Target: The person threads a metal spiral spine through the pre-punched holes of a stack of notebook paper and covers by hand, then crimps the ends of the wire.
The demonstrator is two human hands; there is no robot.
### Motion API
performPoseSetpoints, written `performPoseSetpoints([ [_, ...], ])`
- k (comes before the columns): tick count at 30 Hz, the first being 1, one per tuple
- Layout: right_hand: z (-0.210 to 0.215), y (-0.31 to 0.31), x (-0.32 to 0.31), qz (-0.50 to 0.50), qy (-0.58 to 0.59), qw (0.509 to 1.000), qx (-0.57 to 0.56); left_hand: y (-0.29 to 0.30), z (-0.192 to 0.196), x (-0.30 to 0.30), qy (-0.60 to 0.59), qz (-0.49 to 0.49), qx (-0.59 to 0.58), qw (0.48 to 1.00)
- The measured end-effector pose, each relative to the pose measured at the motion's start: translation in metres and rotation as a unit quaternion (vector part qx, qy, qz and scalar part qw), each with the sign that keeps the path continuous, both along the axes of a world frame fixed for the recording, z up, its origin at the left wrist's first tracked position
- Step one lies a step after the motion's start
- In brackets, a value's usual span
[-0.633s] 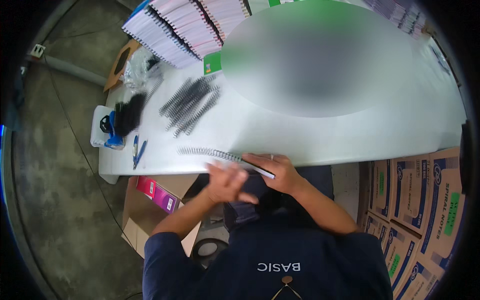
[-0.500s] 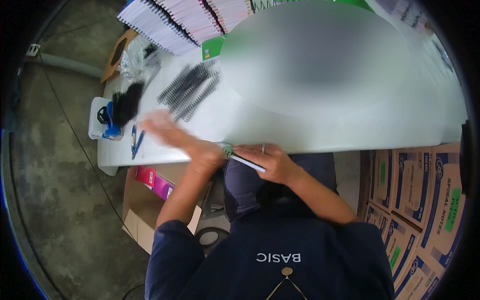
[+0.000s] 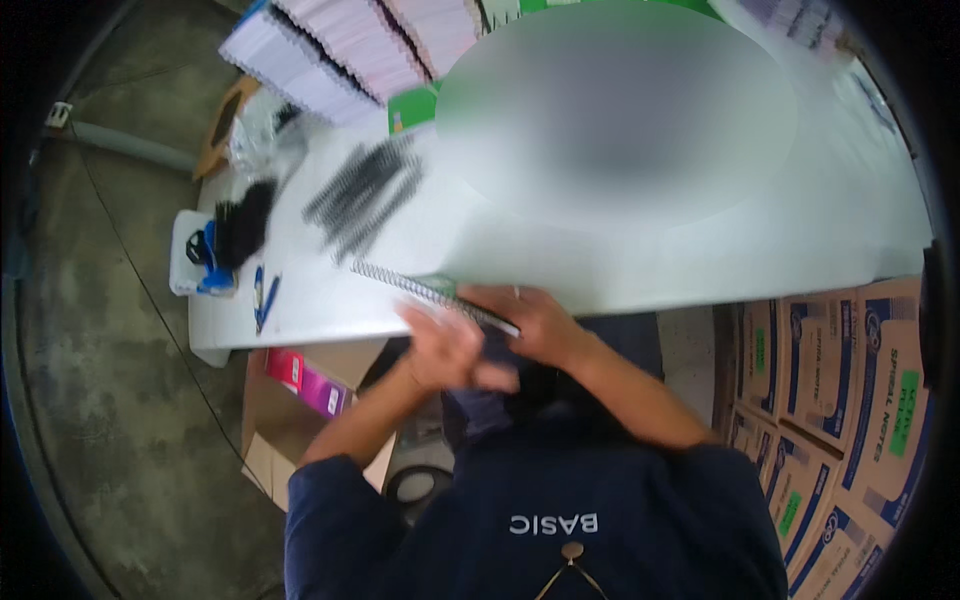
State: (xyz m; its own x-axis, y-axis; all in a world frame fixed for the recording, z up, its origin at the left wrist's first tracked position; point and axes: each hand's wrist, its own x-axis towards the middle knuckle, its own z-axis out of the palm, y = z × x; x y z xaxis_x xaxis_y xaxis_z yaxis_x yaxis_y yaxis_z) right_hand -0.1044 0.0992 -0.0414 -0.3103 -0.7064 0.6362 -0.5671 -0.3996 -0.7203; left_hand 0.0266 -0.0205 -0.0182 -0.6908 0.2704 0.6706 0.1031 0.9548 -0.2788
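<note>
A thin notebook [image 3: 442, 286] stands on edge at the near side of the table, its pages and cover mostly hidden behind my right hand. A dark spiral coil [image 3: 395, 278] runs along its spine and sticks out past its left end. My right hand [image 3: 532, 322], with a ring on one finger, is closed on the notebook's right end. Just below the coil is my left hand [image 3: 447, 348], smeared by motion, thumb and fingers apart and nothing seen in it. Loose black spiral coils [image 3: 365, 195] lie in a heap farther left on the table.
Upright rows of spiral notebooks [image 3: 350, 45] stand at the back left. A white container [image 3: 185, 255], blue pens [image 3: 265, 300] and a dark bundle of coils [image 3: 245, 222] sit on the left. An open carton [image 3: 270, 440] is below; stacked cartons [image 3: 830, 350] stand right. A blurred oval hides the table's middle.
My left hand has come back from near the heap of coils to beside the notebook. A coil now shows along the notebook's spine, reaching left. My right hand stays on the notebook.
</note>
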Motion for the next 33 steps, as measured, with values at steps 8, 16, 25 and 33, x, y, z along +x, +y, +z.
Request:
performPoseSetpoints([
  [8, 0.015, -0.006, -0.012, 0.061, -0.125, 0.987, 0.078, 0.017, -0.075, 0.020, -0.114, -0.117, 0.113, 0.980],
  [16, 0.006, -0.012, -0.011, 0.057, -0.209, 0.972, 0.094, 0.018, -0.020, -0.017, -0.100, -0.044, 0.171, 0.979],
  [25, 0.010, -0.011, -0.014, 0.017, -0.273, 0.950, 0.149, 0.003, 0.080, -0.051, -0.243, -0.008, 0.263, 0.934],
  [33, 0.014, -0.009, -0.014, 0.014, -0.268, 0.949, 0.164, 0.009, 0.084, -0.057, -0.246, 0.019, 0.261, 0.933],
])
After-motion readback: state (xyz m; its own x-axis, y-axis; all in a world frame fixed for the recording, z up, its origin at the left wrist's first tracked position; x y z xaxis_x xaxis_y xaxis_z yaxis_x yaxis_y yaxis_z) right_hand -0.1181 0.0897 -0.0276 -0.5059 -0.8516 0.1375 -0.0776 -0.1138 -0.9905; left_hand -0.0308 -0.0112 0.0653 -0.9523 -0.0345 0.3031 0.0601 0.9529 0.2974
